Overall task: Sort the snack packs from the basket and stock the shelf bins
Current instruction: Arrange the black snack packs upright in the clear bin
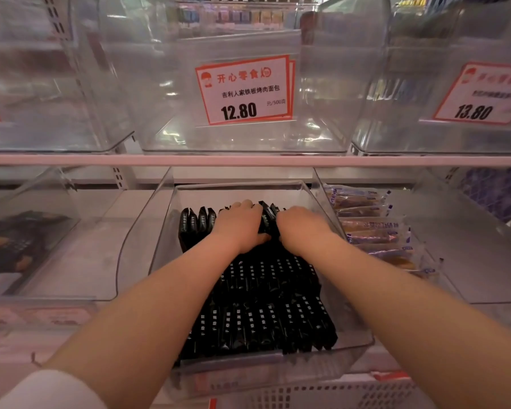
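Both hands are reaching deep into the clear middle bin [331,219] on the lower shelf, where rows of black snack packs [266,308] are lying from the front lip back toward 12 o'clock. The left hand [239,224] is curling its fingers over the upright packs at the back, thumb pressing at 3 o'clock, while the right hand [300,228] is gripping the same cluster just beside it. Purple-and-clear snack packs [372,228] are sitting in the neighbouring bin at 3 o'clock, and a white basket [322,395] is showing at 6 o'clock.
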Demonstrator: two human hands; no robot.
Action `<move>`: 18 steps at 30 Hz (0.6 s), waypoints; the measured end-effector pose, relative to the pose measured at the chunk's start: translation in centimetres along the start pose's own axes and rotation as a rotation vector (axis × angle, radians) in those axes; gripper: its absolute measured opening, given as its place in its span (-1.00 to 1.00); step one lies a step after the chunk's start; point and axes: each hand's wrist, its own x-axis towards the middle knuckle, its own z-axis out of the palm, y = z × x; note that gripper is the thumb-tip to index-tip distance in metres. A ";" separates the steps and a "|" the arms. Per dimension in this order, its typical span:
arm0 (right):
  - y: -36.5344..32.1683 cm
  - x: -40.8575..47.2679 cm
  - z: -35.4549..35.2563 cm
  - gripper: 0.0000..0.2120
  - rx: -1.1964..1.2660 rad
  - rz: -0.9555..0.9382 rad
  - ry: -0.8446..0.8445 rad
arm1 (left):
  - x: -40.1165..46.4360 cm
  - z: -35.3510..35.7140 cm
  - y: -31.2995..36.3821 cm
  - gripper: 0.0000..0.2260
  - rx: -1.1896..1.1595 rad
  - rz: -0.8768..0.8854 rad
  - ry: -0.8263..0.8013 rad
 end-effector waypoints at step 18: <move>6.8 -19.6 1.5 -0.98 0.716 -0.169 0.537 | -12.8 -4.9 7.9 -0.71 -0.027 0.427 0.260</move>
